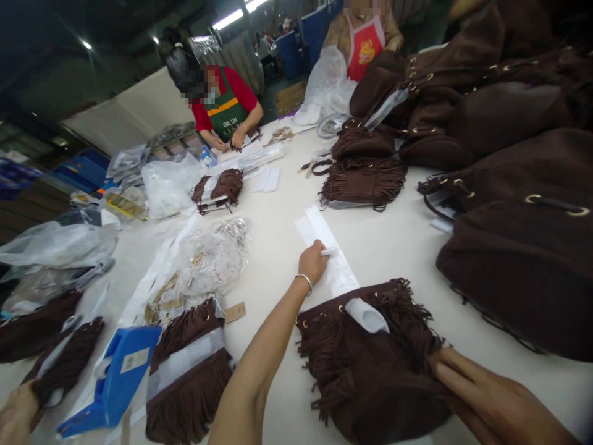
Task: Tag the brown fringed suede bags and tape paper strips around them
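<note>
My left hand, with a bracelet at the wrist, is closed on the edge of white paper lying in overlapping strips on the table. Just below it lies a dark brown fringed bag with small gold eyelets along its top. A rolled white sheet rests across the bag's upper edge. At the bag's right side, my right hand is closed on its fringed edge; the fingertips are partly hidden.
Brown bags pile up at right. A wrapped fringed bag, blue tape dispenser and clear plastic bag of tags lie at left. Another person's hand touches a bag at lower left. A co-worker works across the table.
</note>
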### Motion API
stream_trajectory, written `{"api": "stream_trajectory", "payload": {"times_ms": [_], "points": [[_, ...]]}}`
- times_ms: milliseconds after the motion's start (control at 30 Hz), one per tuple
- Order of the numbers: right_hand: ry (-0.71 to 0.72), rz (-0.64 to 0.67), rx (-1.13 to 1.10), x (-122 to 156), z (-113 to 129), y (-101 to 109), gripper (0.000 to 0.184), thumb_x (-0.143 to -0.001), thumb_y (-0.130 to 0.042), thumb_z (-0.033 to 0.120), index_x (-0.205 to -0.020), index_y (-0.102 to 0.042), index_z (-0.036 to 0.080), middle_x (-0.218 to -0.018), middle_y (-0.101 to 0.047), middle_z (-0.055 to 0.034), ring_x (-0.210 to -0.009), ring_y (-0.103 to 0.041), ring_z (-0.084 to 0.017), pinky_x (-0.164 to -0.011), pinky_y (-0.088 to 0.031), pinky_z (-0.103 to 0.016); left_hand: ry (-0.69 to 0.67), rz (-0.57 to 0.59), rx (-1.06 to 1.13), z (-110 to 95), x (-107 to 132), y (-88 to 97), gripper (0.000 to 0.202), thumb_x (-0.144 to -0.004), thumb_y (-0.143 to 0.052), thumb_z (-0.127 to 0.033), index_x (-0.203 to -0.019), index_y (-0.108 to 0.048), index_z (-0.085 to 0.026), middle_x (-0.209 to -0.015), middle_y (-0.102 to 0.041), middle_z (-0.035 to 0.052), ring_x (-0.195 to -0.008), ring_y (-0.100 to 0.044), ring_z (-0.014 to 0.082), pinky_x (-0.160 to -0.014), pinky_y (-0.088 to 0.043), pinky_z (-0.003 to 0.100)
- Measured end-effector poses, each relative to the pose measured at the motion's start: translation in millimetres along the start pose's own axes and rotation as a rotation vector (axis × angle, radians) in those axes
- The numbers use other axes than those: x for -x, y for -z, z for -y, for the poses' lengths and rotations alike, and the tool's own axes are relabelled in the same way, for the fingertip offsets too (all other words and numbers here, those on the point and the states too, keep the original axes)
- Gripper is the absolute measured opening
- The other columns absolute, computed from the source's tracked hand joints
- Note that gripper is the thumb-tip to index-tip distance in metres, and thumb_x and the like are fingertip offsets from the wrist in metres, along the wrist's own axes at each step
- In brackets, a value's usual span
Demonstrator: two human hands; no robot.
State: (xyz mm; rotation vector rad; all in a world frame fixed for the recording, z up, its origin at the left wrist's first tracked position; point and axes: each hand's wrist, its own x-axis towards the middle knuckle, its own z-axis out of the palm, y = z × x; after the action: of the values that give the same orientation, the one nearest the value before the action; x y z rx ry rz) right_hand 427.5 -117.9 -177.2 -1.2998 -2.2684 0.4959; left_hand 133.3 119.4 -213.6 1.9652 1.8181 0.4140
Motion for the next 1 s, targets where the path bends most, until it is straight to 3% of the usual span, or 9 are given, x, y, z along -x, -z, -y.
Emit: {"api": "stream_trajectory", "payload": {"times_ms": [133, 233, 333, 433, 567, 700, 800, 867, 1000], "points": [[-0.003, 0.120, 0.042, -16.5, 2.9, 2.4, 0.018, -0.094, -0.045, 0.022, -0.107, -0.057, 0.026, -0.100, -0.063, -0.0072, -0.084, -0.067, -0.021, -0.064, -0.054, -0.028, -0.005, -0.016, 0.069, -11.5, -18.1, 7.8, 0.013, -0.084, -0.063, -0.016, -0.095, -0.056, -0.020, -0.087, -0.068, 0.0044, -0.084, -0.065, 0.0212, -0.081, -0.048, 0.033], [-0.051, 0.173, 0.031, -23.9, 4.1, 7.5, 0.015, -0.097, -0.044, 0.027, -0.108, -0.054, 0.025, -0.100, -0.062, -0.0069, -0.082, -0.065, -0.021, -0.066, -0.053, -0.031, -0.003, -0.078, 0.147, -14.2, 6.9, 29.1, 0.031, -0.083, -0.066, -0.018, -0.111, -0.053, -0.018, -0.110, -0.067, 0.0088, -0.086, -0.066, 0.0186, -0.084, -0.050, 0.033], [-0.037, 0.191, -0.012, -24.7, 5.0, 17.5, 0.025, -0.098, -0.046, 0.035, -0.121, -0.050, 0.026, -0.112, -0.061, -0.0085, -0.093, -0.065, -0.023, -0.074, -0.055, -0.034, -0.008, -0.177, 0.214, -18.3, 81.7, 54.2, 0.042, -0.092, -0.059, -0.028, -0.130, -0.043, -0.018, -0.133, -0.056, 0.0125, -0.102, -0.064, 0.0176, -0.089, -0.051, 0.033], [-0.027, 0.160, -0.039, -20.3, 6.4, 23.8, 0.046, -0.095, -0.052, 0.039, -0.138, -0.040, 0.027, -0.133, -0.055, -0.0104, -0.112, -0.061, -0.026, -0.088, -0.054, -0.038, -0.087, -0.225, 0.314, -32.2, 175.4, 67.2, 0.039, -0.099, -0.046, -0.035, -0.136, -0.041, -0.022, -0.131, -0.058, 0.0095, -0.111, -0.061, 0.0182, -0.095, -0.050, 0.035], [-0.015, 0.154, -0.049, -14.5, 6.9, 20.7, 0.045, -0.094, -0.053, 0.039, -0.136, -0.044, 0.027, -0.132, -0.055, -0.0100, -0.115, -0.059, -0.026, -0.091, -0.052, -0.039, -0.274, -0.015, 0.288, -50.5, 249.1, 58.3, 0.051, -0.092, -0.060, -0.041, -0.139, -0.044, -0.027, -0.137, -0.056, 0.0078, -0.127, -0.052, 0.0235, -0.108, -0.041, 0.041], [-0.026, 0.220, -0.001, -11.3, -4.6, 28.6, 0.029, -0.092, -0.056, 0.044, -0.114, -0.056, 0.026, -0.114, -0.061, -0.0064, -0.087, -0.066, -0.022, -0.075, -0.053, -0.036, -0.280, 0.048, 0.103, -45.4, 255.9, 49.9, 0.036, -0.089, -0.063, -0.047, -0.115, -0.060, -0.023, -0.113, -0.066, 0.0065, -0.108, -0.059, 0.0249, -0.096, -0.047, 0.041], [-0.036, 0.214, 0.073, -11.3, -15.8, 48.1, 0.024, -0.090, -0.057, 0.043, -0.106, -0.059, 0.026, -0.107, -0.063, -0.0048, -0.079, -0.066, -0.021, -0.071, -0.052, -0.035, -0.284, 0.053, -0.016, -34.4, 251.6, 57.3, 0.043, -0.085, -0.063, -0.056, -0.109, -0.061, -0.020, -0.105, -0.066, 0.0067, -0.101, -0.059, 0.0258, -0.089, -0.048, 0.041], [0.013, 0.159, 0.072, -16.7, -17.1, 60.7, 0.021, -0.091, -0.053, 0.032, -0.110, -0.060, 0.026, -0.110, -0.064, -0.0052, -0.086, -0.067, -0.022, -0.076, -0.052, -0.035, -0.289, 0.101, -0.056, -31.3, 249.3, 65.7, 0.051, -0.083, -0.065, -0.059, -0.116, -0.059, -0.021, -0.111, -0.066, 0.0071, -0.104, -0.059, 0.0264, -0.092, -0.047, 0.041], [0.263, 0.194, -0.053, -45.9, -1.4, 68.8, 0.057, -0.084, -0.043, 0.008, -0.137, -0.049, 0.029, -0.132, -0.060, -0.0033, -0.117, -0.060, -0.020, -0.095, -0.047, -0.033, -0.259, 0.248, -0.112, -38.3, 241.6, 80.7, 0.058, -0.078, -0.073, -0.052, -0.128, -0.055, -0.027, -0.122, -0.065, 0.0054, -0.109, -0.060, 0.0249, -0.092, -0.047, 0.035]]}}
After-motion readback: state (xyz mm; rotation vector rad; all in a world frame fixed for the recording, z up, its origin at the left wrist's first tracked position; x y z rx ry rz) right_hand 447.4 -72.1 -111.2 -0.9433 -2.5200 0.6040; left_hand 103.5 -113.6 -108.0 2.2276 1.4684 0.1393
